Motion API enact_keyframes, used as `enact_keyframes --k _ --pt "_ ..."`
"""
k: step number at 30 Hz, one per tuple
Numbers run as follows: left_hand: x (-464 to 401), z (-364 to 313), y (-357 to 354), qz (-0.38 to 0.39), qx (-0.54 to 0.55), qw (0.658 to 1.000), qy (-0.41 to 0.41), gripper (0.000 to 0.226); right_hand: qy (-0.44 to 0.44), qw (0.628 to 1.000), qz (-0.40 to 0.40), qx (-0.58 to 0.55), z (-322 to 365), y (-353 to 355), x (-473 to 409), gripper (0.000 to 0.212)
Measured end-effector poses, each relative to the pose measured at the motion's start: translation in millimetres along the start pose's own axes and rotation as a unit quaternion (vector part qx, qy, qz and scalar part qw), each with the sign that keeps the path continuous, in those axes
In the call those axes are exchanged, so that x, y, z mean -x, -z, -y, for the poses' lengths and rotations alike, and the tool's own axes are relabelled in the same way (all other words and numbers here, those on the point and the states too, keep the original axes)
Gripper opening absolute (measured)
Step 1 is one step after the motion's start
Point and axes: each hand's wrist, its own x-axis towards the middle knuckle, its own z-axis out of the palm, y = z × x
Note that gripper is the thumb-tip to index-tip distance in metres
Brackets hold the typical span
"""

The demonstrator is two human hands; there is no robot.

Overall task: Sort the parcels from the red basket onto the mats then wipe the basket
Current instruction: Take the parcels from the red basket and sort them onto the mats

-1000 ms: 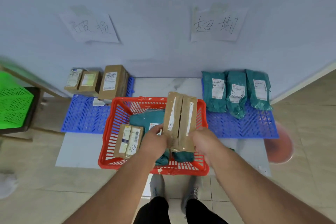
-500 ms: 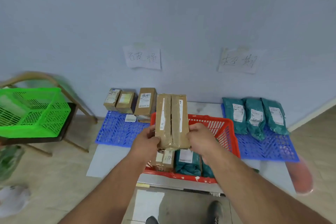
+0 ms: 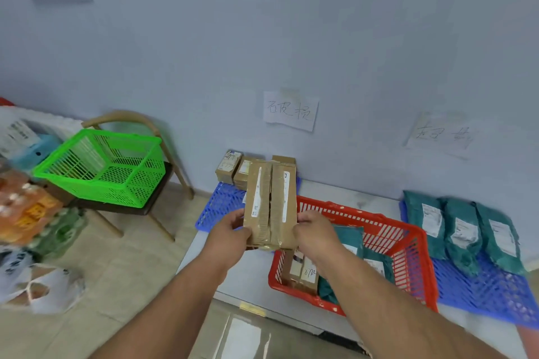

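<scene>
- The right blue mat [image 3: 481, 291], well to the right of the fingers, already carries three green bagged parcels [image 3: 463, 233] side by side, so that pile looks sorted.
- The red basket [image 3: 408, 259] sits just right of and below the right hand's fingers, on the pale floor slab. It is not empty: a taped pair of small cardboard boxes [image 3: 303, 269] and at least one green bag [image 3: 350, 242] lie inside, so several parcels are left, and wiping is, I judge, some way off.
- The left blue mat [image 3: 221, 204] lies beyond and below the left fingers, against the wall. A few brown boxes [image 3: 237, 167] stand on its far edge, partly hidden behind the held parcel.
- The brown taped parcel [image 3: 269, 202], two long boxes bound together, is upright in the air between both hands, over the near edge of the left mat and clear of the basket.
- The left hand [image 3: 230, 234] has its fingers closed on the parcel's lower left edge, thumb on the front face.
- The right hand [image 3: 316, 232] clamps the lower right edge likewise.
- Judging by where it hangs, this parcel is headed to the left mat; no cloth for wiping is in sight.
</scene>
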Motion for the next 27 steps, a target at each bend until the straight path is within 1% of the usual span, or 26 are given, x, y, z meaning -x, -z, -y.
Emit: enact_keyframes --k 7,12,16,18,21,23,27 --pt "-22.4 16.6 27.2 -0.036 -0.021 0.999 0.013 0.041 -0.012 0.999 0.045 -0.004 -8.5 -44.4 -28.0 0.028" --pt "-64.9 29.9 58.7 -0.030 -0.043 0.998 0.040 0.042 -0.038 0.998 0.048 0.015 -3.9 -87.0 -57.9 0.028" --pt "-122.9 46.2 90.8 -0.018 -0.050 0.997 0.064 0.041 -0.069 0.997 0.041 0.019 6.3 -132.0 -89.7 0.028" --pt "-157.5 56.8 109.6 -0.009 -0.047 0.996 0.077 0.044 -0.089 0.995 0.036 0.025 12.2 -160.5 -108.2 0.024" --pt "-207.0 66.6 136.3 0.016 -0.046 0.995 0.091 0.048 -0.113 0.992 0.023 0.041 16.6 -205.6 -145.2 0.026" --pt "-241.6 75.1 152.1 0.031 -0.052 0.993 0.103 0.050 -0.131 0.990 0.021 0.046 21.2 -234.5 -169.8 0.020" --pt "-305.4 95.8 175.2 0.045 -0.055 0.991 0.114 0.042 -0.162 0.986 0.024 0.045 15.9 -286.4 -220.8 0.017"
